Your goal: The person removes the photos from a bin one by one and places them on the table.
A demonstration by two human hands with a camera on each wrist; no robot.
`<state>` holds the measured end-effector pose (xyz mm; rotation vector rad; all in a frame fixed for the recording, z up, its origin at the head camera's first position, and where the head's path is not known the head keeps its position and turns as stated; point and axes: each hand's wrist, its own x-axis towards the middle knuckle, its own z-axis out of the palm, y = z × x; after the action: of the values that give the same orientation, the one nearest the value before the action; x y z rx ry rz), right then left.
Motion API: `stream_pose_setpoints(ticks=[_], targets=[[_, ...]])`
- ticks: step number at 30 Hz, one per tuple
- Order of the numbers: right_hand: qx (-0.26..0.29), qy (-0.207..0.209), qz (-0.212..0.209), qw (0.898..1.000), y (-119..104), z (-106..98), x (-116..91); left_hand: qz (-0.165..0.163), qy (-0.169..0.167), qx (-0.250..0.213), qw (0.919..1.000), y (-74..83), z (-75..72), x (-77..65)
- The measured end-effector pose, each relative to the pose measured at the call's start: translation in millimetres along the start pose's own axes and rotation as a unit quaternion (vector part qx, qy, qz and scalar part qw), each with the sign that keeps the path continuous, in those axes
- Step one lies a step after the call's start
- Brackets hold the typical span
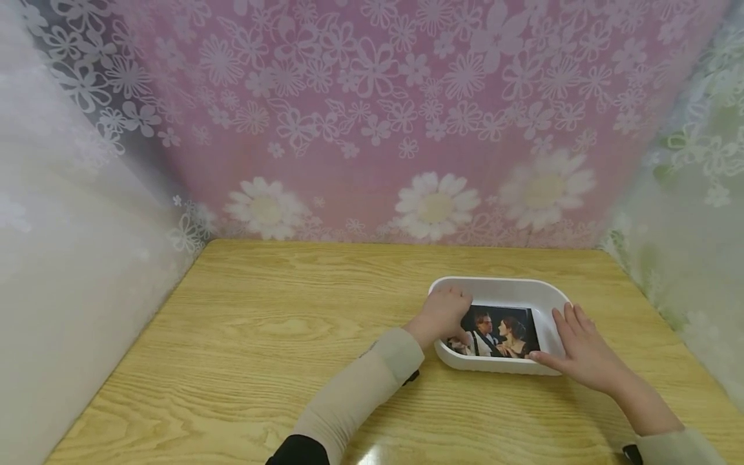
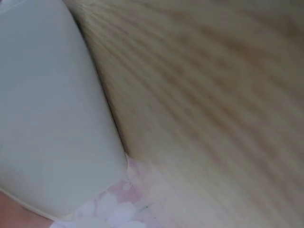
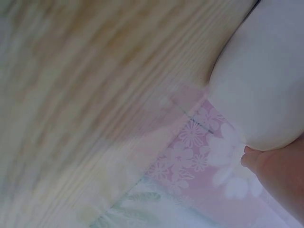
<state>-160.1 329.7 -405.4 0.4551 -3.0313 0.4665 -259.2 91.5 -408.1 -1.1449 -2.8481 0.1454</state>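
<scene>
A white tray (image 1: 506, 365) with rounded corners sits on the right part of the wooden table. Inside it lies a picture (image 1: 508, 329) of two people against a dark background. My left hand (image 1: 443, 313) reaches over the tray's left rim, fingers bent near the picture's far edge and thumb over its left part. How firmly it holds anything there, I cannot tell. On the right rim my right hand (image 1: 587, 352) rests with fingers extended, its thumb by the picture's near right corner. Both wrist views show mainly the tray's smooth outer wall (image 2: 52, 104).
The wood-grain table (image 1: 279, 336) stretches to the left of the tray. Behind it rises a pink cloth (image 1: 349, 155) printed with white flowers. Pale patterned cloths (image 1: 686, 245) border both sides.
</scene>
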Motion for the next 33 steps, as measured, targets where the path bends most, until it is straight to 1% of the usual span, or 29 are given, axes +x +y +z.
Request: stream_pose_setpoints(ticks=[4,8,13,16,18,20,21,22,24,26,27,28,30,31,33], targets=[[0.003,0.001,0.002,1.000,-1,0,-1,0.000,0.031,-0.054,0.9980,-3.4,-0.1,-0.4],[0.004,-0.002,0.005,1.000,-1,0,-1,-0.009,0.042,-0.115,0.9924,-5.4,-2.2,-0.1],[-0.001,0.002,0.004,1.000,-1,-1,-1,-0.024,0.056,-0.185,0.9808,-8.0,-3.9,1.3],[0.000,0.004,0.004,1.000,-2,0,-1,-0.033,0.068,-0.208,0.9752,-10.0,-5.1,0.4],[0.003,0.003,0.004,1.000,-3,0,-1,-0.038,0.073,-0.229,0.9700,-11.2,-7.4,-1.0],[0.006,0.003,0.002,1.000,-2,0,-1,-0.044,0.082,-0.253,0.9629,-13.4,-9.7,-3.1],[0.008,0.001,0.003,1.000,-2,0,-1,-0.046,0.087,-0.269,0.9581,-14.6,-11.4,-4.1],[0.008,0.000,0.004,1.000,-1,1,-1,-0.050,0.091,-0.286,0.9527,-15.9,-13.5,-4.9],[0.009,0.000,0.002,1.000,0,1,0,-0.059,0.103,-0.323,0.9391,-19.1,-18.0,-6.9],[0.011,-0.003,0.005,1.000,0,1,0,-0.071,0.115,-0.362,0.9225,-22.9,-23.1,-9.3],[0.012,-0.003,0.006,1.000,0,1,0,-0.079,0.122,-0.383,0.9121,-25.0,-25.3,-10.5],[0.011,-0.004,0.007,1.000,1,1,0,-0.089,0.127,-0.404,0.9014,-27.2,-27.1,-11.7],[0.010,-0.004,0.008,1.000,0,1,1,-0.108,0.136,-0.449,0.8763,-31.9,-30.7,-15.1],[0.010,-0.005,0.010,1.000,0,1,1,-0.116,0.139,-0.473,0.8624,-34.3,-32.0,-16.8],[0.009,-0.007,0.013,1.000,0,1,1,-0.126,0.147,-0.520,0.8318,-39.8,-33.2,-20.4]])
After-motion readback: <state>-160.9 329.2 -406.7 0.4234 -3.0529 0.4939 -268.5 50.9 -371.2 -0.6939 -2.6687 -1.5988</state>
